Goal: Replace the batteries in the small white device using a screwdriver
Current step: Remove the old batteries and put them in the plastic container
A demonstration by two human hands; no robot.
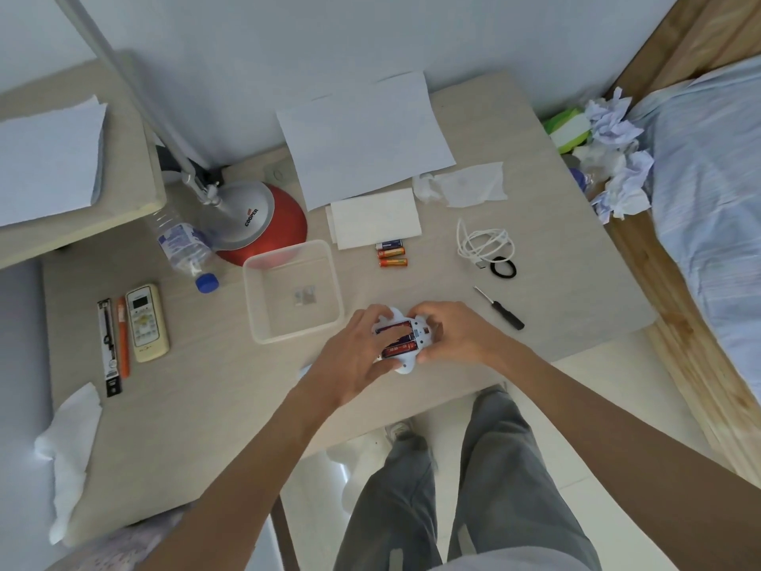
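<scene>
The small white device [419, 332] lies near the table's front edge with its battery bay open, and red batteries [398, 343] sit inside it. My left hand [357, 356] grips its left side, fingers over the bay. My right hand [453, 335] holds its right end. A black-handled screwdriver [499, 308] lies on the table to the right, untouched. Three loose batteries [391, 253] rest side by side further back. A clear plastic tray [255, 319] left of the device holds small metal parts [305, 295].
A red lamp base [263, 228], a water bottle [185, 249], a remote control [146, 323] and pens [115, 344] are at the left. Paper sheets [366, 138], tissues [465, 185], a white cable [484, 243] and a hair tie [503, 267] lie behind. A bed [708, 191] is at right.
</scene>
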